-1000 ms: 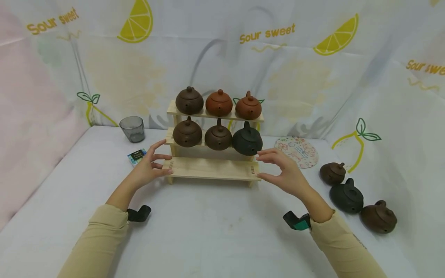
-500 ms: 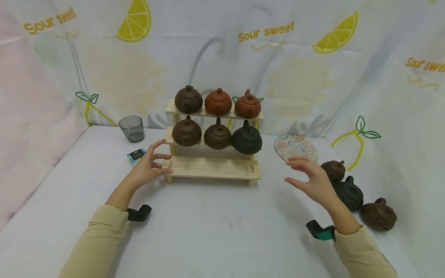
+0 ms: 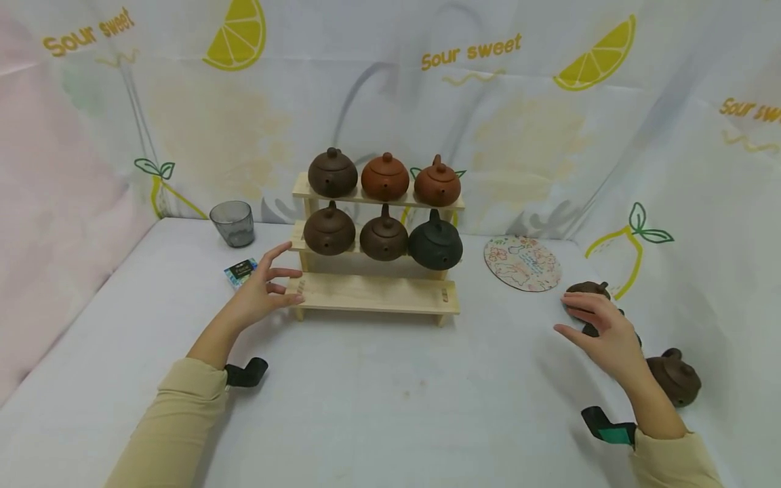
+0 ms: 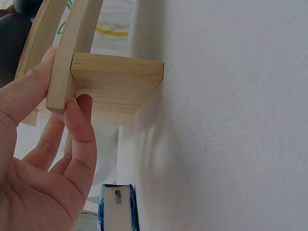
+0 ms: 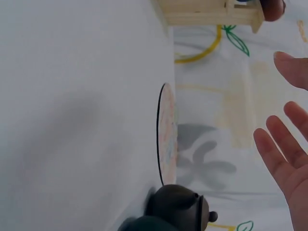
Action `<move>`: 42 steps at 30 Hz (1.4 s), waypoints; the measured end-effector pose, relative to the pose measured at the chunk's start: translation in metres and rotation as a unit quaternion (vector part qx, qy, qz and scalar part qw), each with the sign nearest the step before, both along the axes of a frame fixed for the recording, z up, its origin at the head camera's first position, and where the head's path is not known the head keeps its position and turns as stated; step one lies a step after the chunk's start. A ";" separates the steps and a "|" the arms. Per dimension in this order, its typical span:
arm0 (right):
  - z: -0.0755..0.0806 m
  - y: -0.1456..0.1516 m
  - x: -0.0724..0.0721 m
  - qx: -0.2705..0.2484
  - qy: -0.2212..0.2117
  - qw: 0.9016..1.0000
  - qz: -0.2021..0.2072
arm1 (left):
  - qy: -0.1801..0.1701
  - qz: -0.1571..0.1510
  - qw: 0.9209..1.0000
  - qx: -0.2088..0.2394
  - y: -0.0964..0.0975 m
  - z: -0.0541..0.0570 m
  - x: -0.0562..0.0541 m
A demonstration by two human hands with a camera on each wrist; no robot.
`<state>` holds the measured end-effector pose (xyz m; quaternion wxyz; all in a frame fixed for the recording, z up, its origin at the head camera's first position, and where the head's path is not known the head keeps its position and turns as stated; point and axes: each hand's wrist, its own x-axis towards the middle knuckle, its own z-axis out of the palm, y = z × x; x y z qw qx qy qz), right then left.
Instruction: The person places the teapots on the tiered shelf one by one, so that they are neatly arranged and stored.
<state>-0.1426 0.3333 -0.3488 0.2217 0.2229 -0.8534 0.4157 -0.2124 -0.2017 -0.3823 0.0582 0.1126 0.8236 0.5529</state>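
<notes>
My left hand (image 3: 259, 295) grips the left end of the bottom tier of a three-tier wooden display shelf (image 3: 372, 293); the left wrist view shows thumb and fingers pinching the board (image 4: 61, 91). At the right, my right hand (image 3: 610, 342) hovers with fingers parted and nothing in them. Behind it are a small brown teapot (image 3: 587, 287) and a black teapot (image 3: 590, 330), mostly hidden by the hand. Another brown teapot (image 3: 677, 379) sits beside the right wrist. On the middle tier stand two brown teapots and a black teapot (image 3: 436, 240); the top tier bears a dark brown teapot (image 3: 332, 175) and two reddish ones.
A grey glass cup (image 3: 233, 224) stands at the back left, with a small blue-and-black packet (image 3: 241, 271) nearer. A round floral mat (image 3: 523, 264) lies right of the shelf. A printed cloth (image 3: 366, 81) hangs behind the white table (image 3: 366, 407).
My right hand has moved from the shelf's right end across to the teapots at the right, fingers still apart. The left hand keeps its grip on the shelf.
</notes>
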 end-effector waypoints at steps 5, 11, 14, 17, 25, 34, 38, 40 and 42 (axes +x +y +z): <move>-0.004 0.019 0.006 0.022 -0.023 0.998 -0.047 | 0.003 -0.001 1.000 -0.001 0.002 0.000 0.000; -0.019 0.055 0.008 0.053 -0.066 0.992 -0.092 | 0.002 -0.003 1.000 0.002 0.002 0.001 0.000; -0.037 0.082 0.000 0.079 -0.074 0.989 -0.106 | 0.000 -0.001 1.000 0.001 0.001 0.002 0.000; -0.048 0.104 -0.006 0.092 -0.087 0.986 -0.108 | 0.001 0.000 1.000 -0.001 0.000 0.001 0.000; -0.011 0.095 0.009 0.149 -0.163 0.969 -0.110 | 0.002 -0.004 1.000 0.005 0.001 0.001 0.000; -0.001 0.100 0.004 0.255 -0.285 0.921 -0.068 | -0.002 -0.002 1.000 -0.002 0.000 0.000 0.000; -0.002 0.101 0.001 0.264 -0.292 0.917 -0.060 | 0.000 -0.003 1.000 -0.002 0.000 0.000 0.000; -0.001 0.098 0.001 0.261 -0.295 0.917 -0.057 | 0.000 -0.003 1.000 -0.001 0.000 0.000 0.000; 0.000 0.093 0.002 0.258 -0.300 0.917 -0.057 | -0.001 -0.003 1.000 0.001 0.000 0.000 0.000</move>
